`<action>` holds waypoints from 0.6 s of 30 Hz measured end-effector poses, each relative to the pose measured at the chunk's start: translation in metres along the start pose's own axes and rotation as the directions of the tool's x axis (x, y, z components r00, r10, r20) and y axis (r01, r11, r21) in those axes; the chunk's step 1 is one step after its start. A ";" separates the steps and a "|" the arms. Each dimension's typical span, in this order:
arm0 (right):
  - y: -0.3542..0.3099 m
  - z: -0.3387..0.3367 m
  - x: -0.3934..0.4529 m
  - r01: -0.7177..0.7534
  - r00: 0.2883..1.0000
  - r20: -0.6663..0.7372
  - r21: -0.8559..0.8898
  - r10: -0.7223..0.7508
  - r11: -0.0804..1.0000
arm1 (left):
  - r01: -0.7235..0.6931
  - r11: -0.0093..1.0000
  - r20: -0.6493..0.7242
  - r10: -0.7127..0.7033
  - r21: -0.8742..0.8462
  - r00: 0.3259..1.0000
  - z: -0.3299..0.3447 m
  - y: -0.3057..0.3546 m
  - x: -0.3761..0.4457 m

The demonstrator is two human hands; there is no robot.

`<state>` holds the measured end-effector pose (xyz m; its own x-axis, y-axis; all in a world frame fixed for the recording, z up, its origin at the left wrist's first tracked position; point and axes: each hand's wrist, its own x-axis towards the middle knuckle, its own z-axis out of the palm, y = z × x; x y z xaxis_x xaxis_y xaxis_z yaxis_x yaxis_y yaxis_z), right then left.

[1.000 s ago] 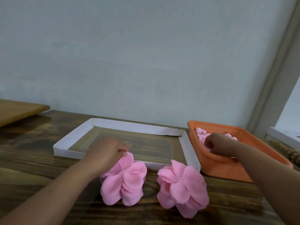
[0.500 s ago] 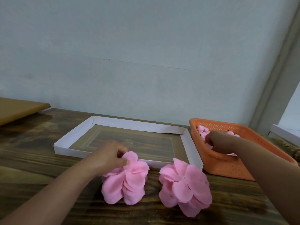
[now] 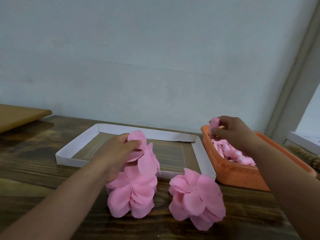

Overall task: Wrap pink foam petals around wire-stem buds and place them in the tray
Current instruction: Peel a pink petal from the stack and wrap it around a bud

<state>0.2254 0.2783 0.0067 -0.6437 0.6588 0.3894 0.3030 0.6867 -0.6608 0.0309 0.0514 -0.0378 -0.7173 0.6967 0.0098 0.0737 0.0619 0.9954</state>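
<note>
Zero finished flowers: the white tray [image 3: 83, 146] shows only its bare bottom, so by my reading the whole task lies ahead.
Stock: two stacks of pink petals on the surface [image 3: 43, 172] just in front of the tray, a left stack [image 3: 131, 194] and a right stack [image 3: 197, 201]; more buds sit in the orange basket [image 3: 242, 177] touching the tray's right side.
Step in hand: pickup of one petal piece and one bud, wrapping not yet begun (judgement).
Left hand [image 3: 119, 151]: over the tray's near edge, thumb and fingers pinching a petal piece [image 3: 143, 153] raised above the left stack.
Right hand [image 3: 232, 134]: above the basket's far corner, right of the tray, fingers curled round a pink bud [image 3: 214, 124]; its wire stem cannot be made out.
Left to do: bring both together, wrap, place in tray, repeat.
</note>
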 end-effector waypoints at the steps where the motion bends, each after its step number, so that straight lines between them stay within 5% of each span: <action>1: -0.010 0.006 -0.005 0.021 1.000 0.002 0.090 -0.021 0.996 | 0.027 0.998 0.002 -0.027 -0.064 1.000 0.003 0.002 -0.001; 7: -0.060 0.041 -0.036 0.064 0.992 0.059 0.549 -0.115 0.833 | 0.189 0.911 0.172 -0.134 -0.366 0.976 0.021 0.003 -0.007; 18: -0.069 0.073 -0.058 0.108 0.981 0.092 0.483 -0.173 0.869 | 0.365 0.687 0.388 -0.129 -0.629 0.912 0.031 -0.010 -0.007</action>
<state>0.1905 0.1699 -0.0177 -0.7484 0.4988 0.4372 -0.1458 0.5193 -0.8421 0.0566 0.0675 -0.0509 -0.3951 0.9052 -0.1567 -0.6465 -0.1528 0.7474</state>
